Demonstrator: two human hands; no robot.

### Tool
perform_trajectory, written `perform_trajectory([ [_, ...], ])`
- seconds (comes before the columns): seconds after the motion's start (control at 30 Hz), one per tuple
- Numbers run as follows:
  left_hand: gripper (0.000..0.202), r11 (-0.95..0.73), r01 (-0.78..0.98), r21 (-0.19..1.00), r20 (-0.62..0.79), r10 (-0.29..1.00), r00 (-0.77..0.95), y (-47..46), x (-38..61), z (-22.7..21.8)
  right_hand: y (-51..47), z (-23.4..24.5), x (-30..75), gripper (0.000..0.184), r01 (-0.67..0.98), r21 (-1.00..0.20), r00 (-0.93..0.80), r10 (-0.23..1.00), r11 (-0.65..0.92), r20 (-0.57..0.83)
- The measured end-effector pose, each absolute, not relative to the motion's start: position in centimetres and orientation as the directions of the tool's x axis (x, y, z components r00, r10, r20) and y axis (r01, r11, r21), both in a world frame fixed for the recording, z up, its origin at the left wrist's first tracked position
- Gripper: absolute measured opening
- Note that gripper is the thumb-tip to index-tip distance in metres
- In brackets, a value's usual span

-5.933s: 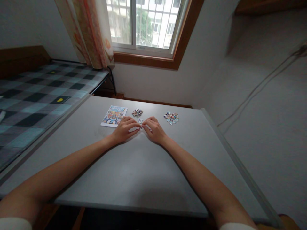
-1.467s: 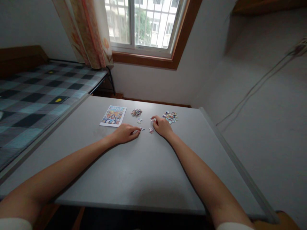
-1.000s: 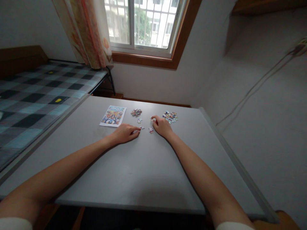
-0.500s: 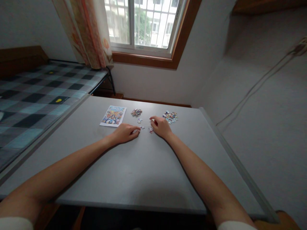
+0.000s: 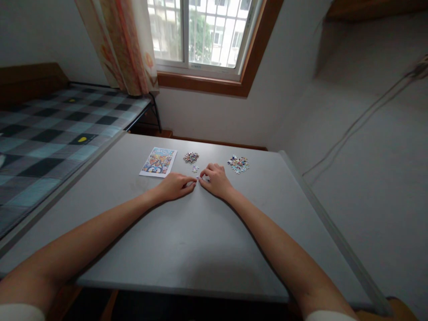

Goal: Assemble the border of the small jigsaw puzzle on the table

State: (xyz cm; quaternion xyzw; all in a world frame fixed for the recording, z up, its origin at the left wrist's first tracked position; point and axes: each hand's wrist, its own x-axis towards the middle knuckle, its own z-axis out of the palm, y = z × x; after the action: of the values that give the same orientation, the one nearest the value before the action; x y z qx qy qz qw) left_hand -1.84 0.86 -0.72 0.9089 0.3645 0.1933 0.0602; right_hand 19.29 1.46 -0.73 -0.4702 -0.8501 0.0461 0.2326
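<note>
Both my hands rest on a grey table (image 5: 187, 240) with their fingertips meeting. My left hand (image 5: 174, 185) lies curled, its fingertips pressed on a tiny puzzle piece (image 5: 198, 179). My right hand (image 5: 216, 180) is pinched against the same spot and covers another small piece. A further little cluster of pieces (image 5: 195, 169) lies just beyond the fingertips. Behind it sits a small heap of pieces (image 5: 191, 157), and a bigger colourful heap (image 5: 238, 163) lies to the right. A printed picture card (image 5: 158, 162) lies flat to the left.
A bed with a checked blue cover (image 5: 50, 138) runs along the table's left edge. A window (image 5: 200, 33) with a patterned curtain (image 5: 117, 44) is behind. A white wall with a cable (image 5: 361, 120) borders the table's right edge.
My right hand has drawn back from near the bigger heap to the left, meeting my left fingertips over the small pieces. My left hand has stayed in place.
</note>
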Motion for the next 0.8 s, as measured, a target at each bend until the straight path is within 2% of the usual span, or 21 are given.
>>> perform_trajectory([
  [0.33, 0.029, -0.718, 0.651, 0.249, 0.288, 0.696, 0.658, 0.79, -1.74, -0.54, 1.79, -0.83, 19.63, 0.011, 0.759, -0.405, -0.387, 0.854, 0.510, 0.348],
  [0.63, 0.031, -0.718, 0.645, 0.261, 0.291, 0.696, 0.656, 0.78, -1.76, -0.57, 1.90, -1.05, 19.79, 0.006, 0.699, -0.424, -0.435, 0.813, 0.576, 0.387],
  [0.8, 0.032, -0.714, 0.650, 0.258, 0.284, 0.700, 0.655, 0.75, -1.77, -0.56, 2.14, -1.21, 19.62, 0.004, 0.622, -0.513, -0.429, 0.806, 0.591, 0.409],
])
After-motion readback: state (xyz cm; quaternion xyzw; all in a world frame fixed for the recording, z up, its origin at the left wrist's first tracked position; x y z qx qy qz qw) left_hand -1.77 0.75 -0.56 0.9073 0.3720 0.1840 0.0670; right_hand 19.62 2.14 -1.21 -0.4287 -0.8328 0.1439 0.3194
